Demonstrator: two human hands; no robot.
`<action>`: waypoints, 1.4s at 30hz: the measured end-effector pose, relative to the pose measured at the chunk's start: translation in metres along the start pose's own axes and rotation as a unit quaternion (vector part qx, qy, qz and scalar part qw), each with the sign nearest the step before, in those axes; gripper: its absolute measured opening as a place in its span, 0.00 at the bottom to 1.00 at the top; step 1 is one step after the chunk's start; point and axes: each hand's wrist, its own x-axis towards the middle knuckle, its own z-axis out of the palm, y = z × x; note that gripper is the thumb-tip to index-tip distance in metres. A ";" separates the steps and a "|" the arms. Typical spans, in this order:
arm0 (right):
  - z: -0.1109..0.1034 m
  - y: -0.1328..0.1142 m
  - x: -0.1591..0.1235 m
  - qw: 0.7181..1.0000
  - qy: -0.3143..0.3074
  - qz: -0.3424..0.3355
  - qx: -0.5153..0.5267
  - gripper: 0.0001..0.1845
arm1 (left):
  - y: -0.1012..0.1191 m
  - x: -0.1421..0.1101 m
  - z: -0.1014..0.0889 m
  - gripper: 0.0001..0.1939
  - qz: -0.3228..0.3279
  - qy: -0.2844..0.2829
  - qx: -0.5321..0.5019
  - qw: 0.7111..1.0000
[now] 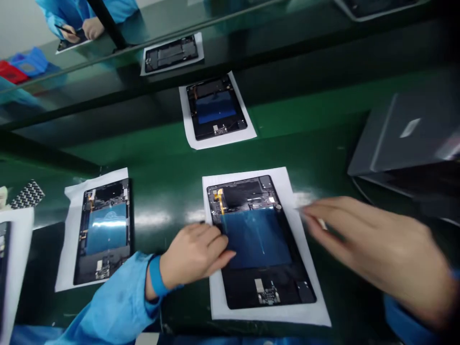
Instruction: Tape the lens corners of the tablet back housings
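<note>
Flanking one opened tablet (256,237) are two hands (194,253).

On the bench (165,191), before us, we find the near tablet (257,239) on its sheet (287,314). To its left, apart, we locate the left tablet (108,230) on a second sheet (68,254); further left, an edge tablet (3,254) on another, with a patterned piece (28,194) just behind. Behind the near tablet we note the rear tablet (215,110), also on paper (189,129); beyond it, across the shelf (251,28), the shelf tablet (170,55). Right and rearward of the near tablet we place the device (409,129).
</note>
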 end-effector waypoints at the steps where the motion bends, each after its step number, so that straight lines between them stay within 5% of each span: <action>1: 0.010 -0.014 0.019 0.999 -0.002 -0.043 0.025 0.07 | -0.011 0.003 0.003 0.15 -0.003 0.013 0.029 1.000; 5: 0.062 -0.045 0.076 0.996 0.003 -0.081 0.036 0.10 | -0.038 0.008 0.018 0.20 -0.038 0.015 0.092 0.995; 10: 0.096 -0.047 0.083 0.997 0.003 -0.074 0.027 0.06 | -0.039 0.006 0.028 0.28 -0.082 -0.033 0.060 0.994; 21: 0.082 -0.041 0.073 0.996 -0.011 -0.086 0.016 0.11 | -0.032 0.008 0.028 0.25 -0.102 -0.048 0.033 0.993; 25: 0.053 -0.015 0.040 0.998 -0.033 0.008 0.044 0.17 | -0.036 0.006 0.027 0.25 -0.103 -0.043 0.033 0.993; 29: 0.038 0.012 0.006 0.994 -0.061 0.077 0.041 0.13 | -0.038 0.009 0.021 0.22 -0.093 -0.032 0.036 0.995; 34: 0.048 0.021 0.011 1.000 -0.008 -0.002 0.005 0.06 | -0.016 0.042 0.015 0.14 -0.035 0.004 0.018 0.999; 42: 0.058 0.020 0.017 1.000 0.008 -0.025 -0.003 0.04 | 0.009 0.096 0.042 0.10 0.012 -0.007 0.060 0.998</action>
